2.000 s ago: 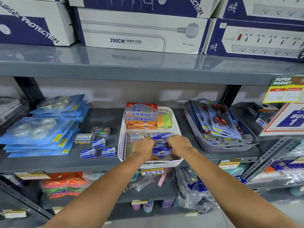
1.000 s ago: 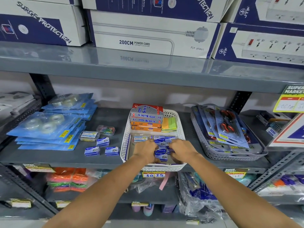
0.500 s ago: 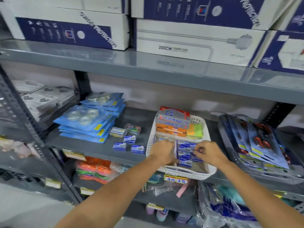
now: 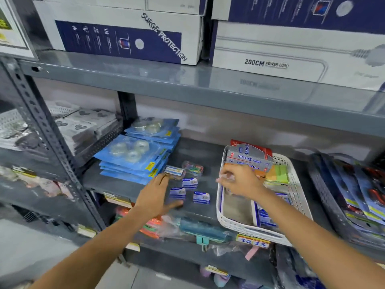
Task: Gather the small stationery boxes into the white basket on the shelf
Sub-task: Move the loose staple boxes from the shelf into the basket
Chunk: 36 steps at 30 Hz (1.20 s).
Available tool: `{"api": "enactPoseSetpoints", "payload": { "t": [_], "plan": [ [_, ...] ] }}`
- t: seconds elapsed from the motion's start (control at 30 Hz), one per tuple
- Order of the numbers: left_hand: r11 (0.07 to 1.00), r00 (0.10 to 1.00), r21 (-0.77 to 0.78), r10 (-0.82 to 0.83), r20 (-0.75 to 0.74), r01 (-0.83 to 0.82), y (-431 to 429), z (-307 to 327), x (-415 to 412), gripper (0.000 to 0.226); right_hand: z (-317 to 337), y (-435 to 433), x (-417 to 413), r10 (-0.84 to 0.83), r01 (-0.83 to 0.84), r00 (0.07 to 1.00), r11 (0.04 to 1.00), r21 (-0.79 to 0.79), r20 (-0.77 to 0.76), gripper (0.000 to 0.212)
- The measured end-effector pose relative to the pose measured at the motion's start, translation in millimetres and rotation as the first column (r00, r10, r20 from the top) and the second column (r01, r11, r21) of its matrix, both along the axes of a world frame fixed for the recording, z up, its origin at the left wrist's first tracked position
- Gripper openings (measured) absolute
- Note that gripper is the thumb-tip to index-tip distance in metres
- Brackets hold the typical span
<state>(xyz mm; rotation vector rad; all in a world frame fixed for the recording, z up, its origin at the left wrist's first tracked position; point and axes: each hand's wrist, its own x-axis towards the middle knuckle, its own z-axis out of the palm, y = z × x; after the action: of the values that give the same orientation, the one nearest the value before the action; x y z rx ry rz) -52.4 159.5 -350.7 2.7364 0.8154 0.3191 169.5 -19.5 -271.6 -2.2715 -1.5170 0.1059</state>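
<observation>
Three small blue-and-white stationery boxes (image 4: pixel 189 183) (image 4: pixel 177 193) (image 4: pixel 201 197) lie on the grey shelf, left of the white basket (image 4: pixel 300 197). A slightly larger pale box (image 4: pixel 174 171) lies behind them. My left hand (image 4: pixel 155 198) hovers open just left of these boxes, fingers spread, holding nothing. My right hand (image 4: pixel 239 180) is over the basket's left rim, fingers loosely curled and blurred; nothing shows in it. More blue boxes (image 4: pixel 264 215) lie inside the basket, with stapler packs (image 4: pixel 248 157) at its back.
Stacks of blue tape packs (image 4: pixel 137 155) lie left of the boxes, a clear case of coloured clips (image 4: pixel 192 167) behind them. A grey basket of scissors (image 4: pixel 354 197) sits at the right. Large power-cord cartons (image 4: pixel 291 49) fill the shelf above. Bagged goods lie on the shelf below.
Both hands have left the inside of the basket. My left hand has moved left to the loose boxes on the shelf, my right hand up to the basket's left rim. The view has swung left.
</observation>
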Motion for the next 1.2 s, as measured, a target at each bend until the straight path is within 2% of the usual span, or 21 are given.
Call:
{"api": "enactPoseSetpoints", "payload": {
  "t": [0.1,0.2,0.3,0.4,0.47,0.77,0.87,1.07,1.2],
  "plan": [
    [0.996,0.992,-0.043,-0.083,-0.1,0.079,15.0,-24.9,-9.6,0.108,-3.7,41.4,-26.4,0.136,-0.096,0.962,0.98,-0.172,0.236,0.037],
    [0.989,0.973,0.059,-0.12,-0.196,0.133,20.9,-42.7,-9.3,0.114,-13.8,67.8,-44.0,0.241,-0.076,0.898,0.909,-0.411,0.367,0.039],
    [0.964,0.954,0.188,-0.134,-0.266,0.188,26.8,-56.9,-6.4,0.11,-26.6,78.8,-49.7,0.255,-0.041,0.909,0.842,-0.538,0.331,0.037],
    [0.956,0.947,0.192,-0.164,-0.277,0.222,29.1,-58.5,1.2,0.112,-31.0,81.1,-48.7,0.21,-0.044,0.953,0.806,-0.59,0.216,0.035],
    [0.951,0.94,0.192,-0.183,-0.286,0.244,28.2,-56.7,7.8,0.117,-32.6,81.3,-50.2,0.215,-0.051,0.957,0.787,-0.615,0.196,0.035],
    [0.944,0.937,0.173,-0.229,-0.262,0.279,19.8,-55.9,28.1,0.129,-39.9,81.9,-50.4,0.274,-0.078,0.933,0.789,-0.61,0.235,0.023],
    [0.944,0.938,0.175,-0.228,-0.262,0.278,17.1,-58.5,32.2,0.133,-37.4,75.9,-47.9,0.213,-0.081,0.962,0.819,-0.568,0.17,0.027],
    [0.96,0.952,0.163,-0.186,-0.241,0.229,18.0,-62.3,31.5,0.137,4.6,60.0,-28.5,0.05,-0.056,0.998,0.939,-0.339,-0.024,0.021],
    [0.964,0.958,0.15,-0.183,-0.223,0.219,18.2,-63.0,31.2,0.136,26.8,29.6,-6.2,0.007,0.0,1.0,0.953,-0.303,0.024,0.028]
  ]
}}
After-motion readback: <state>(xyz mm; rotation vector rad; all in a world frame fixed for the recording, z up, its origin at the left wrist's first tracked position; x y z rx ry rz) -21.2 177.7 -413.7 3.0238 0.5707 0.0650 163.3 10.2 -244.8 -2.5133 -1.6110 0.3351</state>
